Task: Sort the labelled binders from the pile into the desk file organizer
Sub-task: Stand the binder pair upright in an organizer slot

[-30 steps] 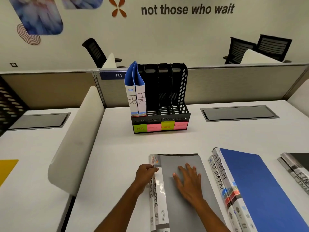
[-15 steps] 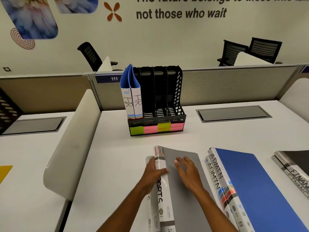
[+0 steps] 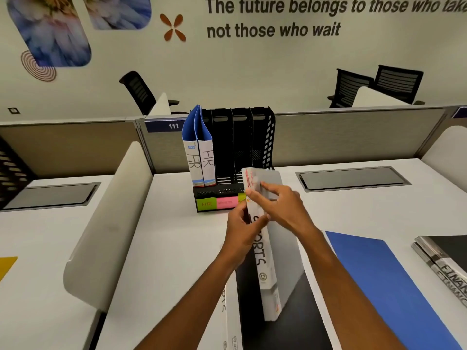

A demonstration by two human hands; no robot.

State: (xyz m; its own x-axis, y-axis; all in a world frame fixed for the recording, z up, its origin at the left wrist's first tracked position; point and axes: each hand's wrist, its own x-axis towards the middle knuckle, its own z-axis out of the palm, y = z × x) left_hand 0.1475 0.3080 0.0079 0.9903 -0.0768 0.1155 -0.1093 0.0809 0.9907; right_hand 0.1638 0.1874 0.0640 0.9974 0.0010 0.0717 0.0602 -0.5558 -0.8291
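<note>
- Fingers of my left hand curl round the SPORTS binder spine.
- My right hand grips its grey cover, binder raised off the counter, before the file organizer.

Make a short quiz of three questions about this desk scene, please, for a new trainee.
1. True or false: two HR binders already stand in the organizer.
2. Which word is on the spine of the grey binder that the left hand and right hand hold? A) ADMIN B) SPORTS C) FINANCE
3. What colour is the sticky label next to the green HR label?

Key: 1 true; 2 B; 3 pink.
</note>
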